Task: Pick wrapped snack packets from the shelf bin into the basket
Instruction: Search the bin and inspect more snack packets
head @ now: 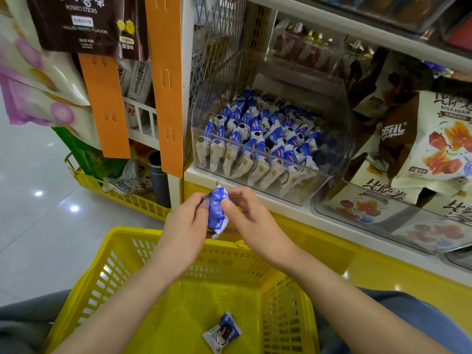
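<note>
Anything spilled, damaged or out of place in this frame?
Nothing stands out. The binned packets sit in rows inside the clear bin. A lone packet lies on the basket floor. The left hand and right hand grip the held packet near its far rim.

Glossy crinkled film on the packet (216, 210); clear smooth plastic bin (329, 159); yellow slotted plastic basket (122, 254); polished floor (33, 200).

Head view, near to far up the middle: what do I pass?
Loose packet on the yellow basket floor → blue packet pinched between left hand and right hand → clear shelf bin of packets.
</note>
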A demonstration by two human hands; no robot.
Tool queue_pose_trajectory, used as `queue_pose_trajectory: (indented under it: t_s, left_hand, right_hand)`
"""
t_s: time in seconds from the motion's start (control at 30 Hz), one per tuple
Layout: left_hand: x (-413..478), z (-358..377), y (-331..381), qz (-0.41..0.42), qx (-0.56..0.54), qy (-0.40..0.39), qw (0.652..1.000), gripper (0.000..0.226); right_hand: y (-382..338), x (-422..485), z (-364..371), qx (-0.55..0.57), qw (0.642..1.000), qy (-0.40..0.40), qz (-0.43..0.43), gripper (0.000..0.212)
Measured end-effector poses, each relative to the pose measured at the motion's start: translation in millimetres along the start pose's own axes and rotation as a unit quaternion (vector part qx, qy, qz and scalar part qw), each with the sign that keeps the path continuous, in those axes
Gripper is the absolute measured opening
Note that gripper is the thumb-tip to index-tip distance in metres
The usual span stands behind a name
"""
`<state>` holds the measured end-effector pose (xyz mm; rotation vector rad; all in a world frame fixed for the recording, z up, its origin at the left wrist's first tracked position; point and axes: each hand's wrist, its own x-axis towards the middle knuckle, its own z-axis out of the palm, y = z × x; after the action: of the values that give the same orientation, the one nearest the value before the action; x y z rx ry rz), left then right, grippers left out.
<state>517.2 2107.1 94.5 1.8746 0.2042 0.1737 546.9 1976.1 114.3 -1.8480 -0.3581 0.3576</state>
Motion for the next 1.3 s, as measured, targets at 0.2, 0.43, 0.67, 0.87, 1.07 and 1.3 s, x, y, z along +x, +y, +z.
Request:
queue_pose_trajectory:
  t_s: [0.2,0.43,0.67,0.87,1.07,1.3]
  left_hand:
    - [9.2,-3.5,12.2,-0.142,-0.261,-0.048,0.954,0.047]
    - [1.7,-8.0,11.6,-0.060,-0.168,-0.097,0.979,0.013]
    - [2.0,-13.9,24.4,-0.078,-0.201,-0.122,0.969,0.018]
    - [10.3,-15.9,36.7,-0.060,-0.241,-0.104,0.963,0.014]
    - [17.3,-19.7,42.0,-0.049,-0.269,-0.060,0.960,0.013]
    - [18.9,-20.6,46.9,-0.039,-0.298,-0.064,0.952,0.008]
  right_hand:
    - [-6.5,2.0,-7.6,0.075,0.996,-0.009,0.049,0.044]
    - [-7.8,3.4,-14.7,0.086,0.995,0.032,0.032,0.027]
    - [-15.6,0.3,-15.3,0.035,0.994,0.085,-0.055,0.013]
    - [-45.1,12.1,-42.9,-0.074,0.972,0.151,-0.166,0.018]
    - [-64.7,86.0,-107.6,-0.332,0.917,0.209,-0.068,0.021]
    - [-54.6,127.0,-122.6,-0.414,0.882,0.126,0.187,0.038]
